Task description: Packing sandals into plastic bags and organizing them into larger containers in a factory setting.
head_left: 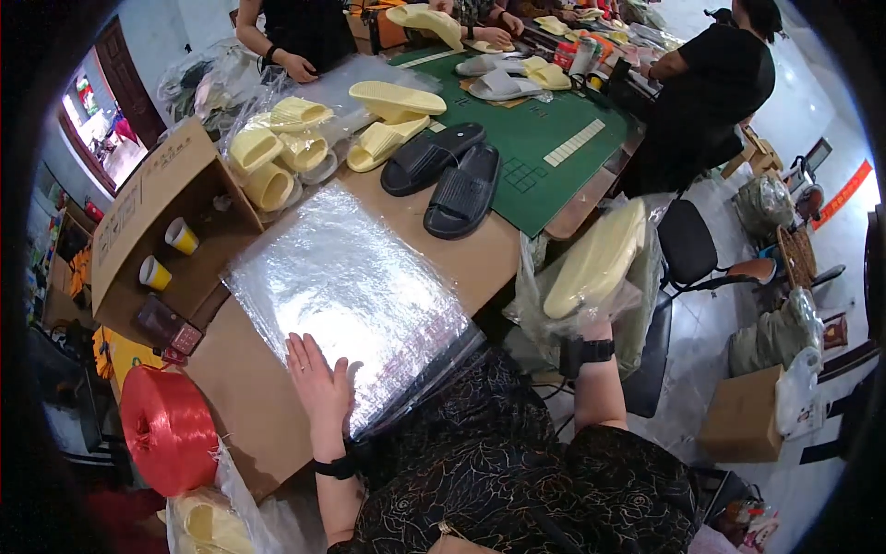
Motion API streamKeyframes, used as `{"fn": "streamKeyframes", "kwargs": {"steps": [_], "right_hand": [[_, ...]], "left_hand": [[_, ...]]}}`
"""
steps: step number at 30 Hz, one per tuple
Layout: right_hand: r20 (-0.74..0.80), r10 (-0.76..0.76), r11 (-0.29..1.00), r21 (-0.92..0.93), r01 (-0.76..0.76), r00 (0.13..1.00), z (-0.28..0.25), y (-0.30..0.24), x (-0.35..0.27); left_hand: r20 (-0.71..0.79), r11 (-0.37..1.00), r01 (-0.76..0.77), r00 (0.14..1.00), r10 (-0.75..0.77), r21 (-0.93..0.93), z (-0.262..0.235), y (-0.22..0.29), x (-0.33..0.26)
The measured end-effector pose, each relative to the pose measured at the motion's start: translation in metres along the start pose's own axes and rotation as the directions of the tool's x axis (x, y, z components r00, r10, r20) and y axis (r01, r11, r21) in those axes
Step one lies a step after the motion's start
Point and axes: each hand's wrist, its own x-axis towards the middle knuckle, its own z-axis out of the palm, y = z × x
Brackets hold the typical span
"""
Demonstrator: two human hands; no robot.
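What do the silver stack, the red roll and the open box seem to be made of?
Silver stack: probably thin plastic film, perhaps metallised; it looks glossy, with fine wrinkles and bright glare.
Red roll: likely plastic twine or ribbon, smooth and shiny, with highlights across its wound strands.
Open box: apparently cardboard, matt and brown, with stiff flat panels and print outside.

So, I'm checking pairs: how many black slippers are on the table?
2. One black slipper lies beside a yellow slipper; the other is just right of it and nearer the camera, beyond the silver bags. More could be hidden.
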Motion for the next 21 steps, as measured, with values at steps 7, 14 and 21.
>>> {"fn": "streamKeyframes", "kwargs": {"steps": [7, 14, 21], "right_hand": [[-0.033, -0.039, 0.993, -0.110, 0.035, 0.999, -0.141, 0.069, 0.075], [-0.493, 0.381, 0.907, 0.036, -0.419, 0.782, -0.094, 0.065, 0.087], [-0.359, -0.149, 0.936, -0.352, 0.014, 0.921, 0.022, 0.038, 0.064]], "left_hand": [[-0.014, 0.999, -0.053, 0.999, 0.053, 0.008, 0.001, 0.005, 0.005], [-0.019, 0.999, -0.034, 0.999, 0.034, 0.033, 0.004, 0.001, 0.003], [-0.001, 1.000, 0.007, 1.000, -0.007, -0.014, 0.002, 0.001, 0.001]]}}
